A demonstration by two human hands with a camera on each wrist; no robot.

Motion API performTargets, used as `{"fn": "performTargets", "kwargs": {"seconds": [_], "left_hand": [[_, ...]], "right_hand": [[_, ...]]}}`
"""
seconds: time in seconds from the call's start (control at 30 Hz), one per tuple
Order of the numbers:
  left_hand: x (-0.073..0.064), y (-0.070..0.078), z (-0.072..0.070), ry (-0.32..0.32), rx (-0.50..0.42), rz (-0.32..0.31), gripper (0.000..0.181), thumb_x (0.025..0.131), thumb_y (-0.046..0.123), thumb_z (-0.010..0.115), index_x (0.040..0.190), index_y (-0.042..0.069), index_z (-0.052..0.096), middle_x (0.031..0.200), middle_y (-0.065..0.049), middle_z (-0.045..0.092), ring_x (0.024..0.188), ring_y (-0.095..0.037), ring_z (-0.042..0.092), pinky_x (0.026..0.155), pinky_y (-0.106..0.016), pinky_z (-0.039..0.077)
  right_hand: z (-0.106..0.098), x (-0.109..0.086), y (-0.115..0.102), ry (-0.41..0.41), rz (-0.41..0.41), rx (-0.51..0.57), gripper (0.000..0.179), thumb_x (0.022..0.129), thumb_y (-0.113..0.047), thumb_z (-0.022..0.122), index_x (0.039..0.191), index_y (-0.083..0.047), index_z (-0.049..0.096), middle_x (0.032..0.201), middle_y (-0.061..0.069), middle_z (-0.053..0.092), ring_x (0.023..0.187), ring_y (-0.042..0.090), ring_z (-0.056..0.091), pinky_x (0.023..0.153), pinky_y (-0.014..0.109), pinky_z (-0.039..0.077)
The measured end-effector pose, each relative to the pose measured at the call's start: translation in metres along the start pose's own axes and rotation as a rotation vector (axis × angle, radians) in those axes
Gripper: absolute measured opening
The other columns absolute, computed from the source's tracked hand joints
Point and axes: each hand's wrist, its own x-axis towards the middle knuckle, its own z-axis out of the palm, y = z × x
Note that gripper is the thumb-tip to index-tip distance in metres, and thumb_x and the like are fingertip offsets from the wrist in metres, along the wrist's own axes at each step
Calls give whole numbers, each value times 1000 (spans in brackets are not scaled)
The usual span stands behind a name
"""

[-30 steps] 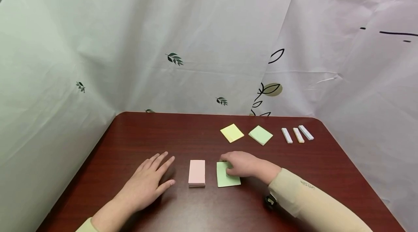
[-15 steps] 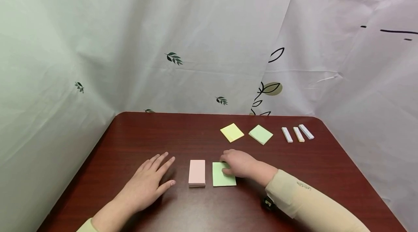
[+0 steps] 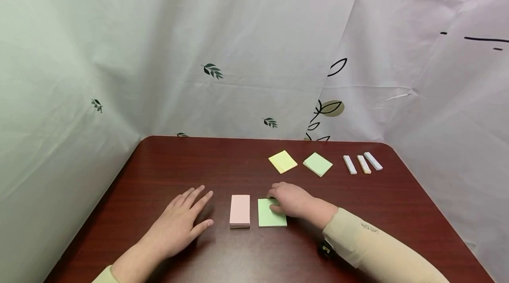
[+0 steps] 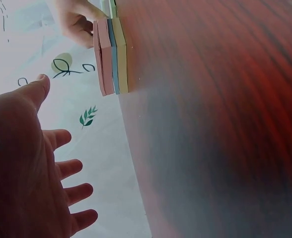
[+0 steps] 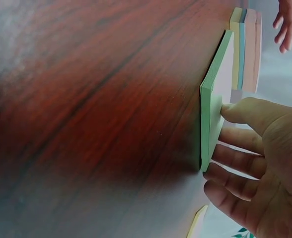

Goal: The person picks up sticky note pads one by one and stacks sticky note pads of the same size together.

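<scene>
My half-curled right fingers hold green pad, lower centre; left fingers spread, empty. Leftward slip could shove pink-topped stack.

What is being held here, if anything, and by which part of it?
The right hand holds the near green pad by its far edge, thumb on the top face; the left hand holds nothing.

Square green paper pad at right hand: matt, smooth face. Rectangular pink-topped paper stack between it and left hand: matt, layered edges. Dark red-brown wood-grain tabletop beneath both hands: smooth, glossy sheen. White printed cloth-like sheeting beyond them: creased, dull. Beige cloth sleeve behind right hand: matt.
</scene>
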Motion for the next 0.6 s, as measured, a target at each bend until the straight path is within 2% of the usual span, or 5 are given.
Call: {"fn": "performTargets", "kwargs": {"seconds": [0.3,0.47,0.6], "left_hand": [[1,0,-3,-4,2,14,68,95,50,60,151,16,43,155,-12,38,139,-39,37,109,-57,31],[3,0,-2,-15,3,16,68,95,51,60,151,16,44,154,-13,38,139,-39,38,109,-58,31],[4,1,-3,-15,6,20,68,95,52,60,150,16,44,154,-13,38,138,-39,38,109,-57,31]], "right_hand": [[-4,-14,2,20,72,98,32,91,-30,70,116,-11,68,104,0,62,97,17,60,83,35,51],[-7,-32,12,107,60,94,50,93,-41,67,133,-10,61,125,4,62,116,21,58,97,41,47],[-11,-50,23,196,72,70,65,94,-51,62,145,-13,50,142,10,53,133,27,48,106,48,39]]}}
